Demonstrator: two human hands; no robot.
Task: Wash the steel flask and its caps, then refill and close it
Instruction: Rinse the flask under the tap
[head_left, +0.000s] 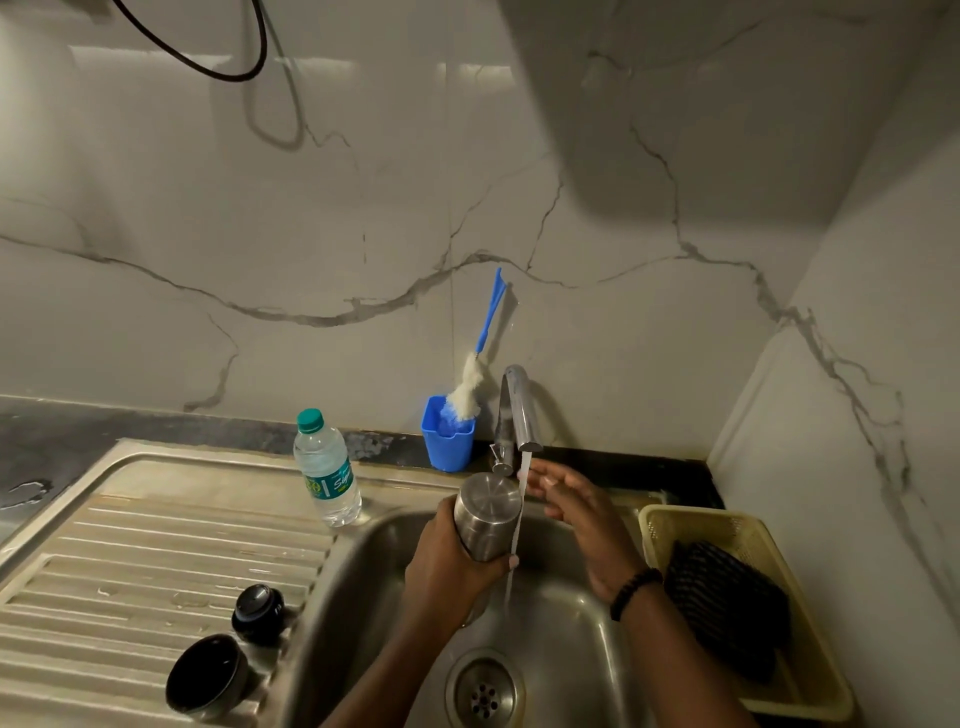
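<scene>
The left hand (447, 566) clamps its grip around the upturned steel flask (485, 514); right hand (576, 512) loose under water.

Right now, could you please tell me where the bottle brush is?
In the head view, the bottle brush stands in the blue cup against the back wall, just left of the tap.

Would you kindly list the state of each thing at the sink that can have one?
tap: running, thin stream
steel flask: held over the sink, base towards the camera
left hand: grips the flask
right hand: open, fingers at the stream
inner cap: off, on the drainboard
cup cap: off, mouth up
plastic bottle: capped, upright
bottle brush: standing in the blue holder
</scene>
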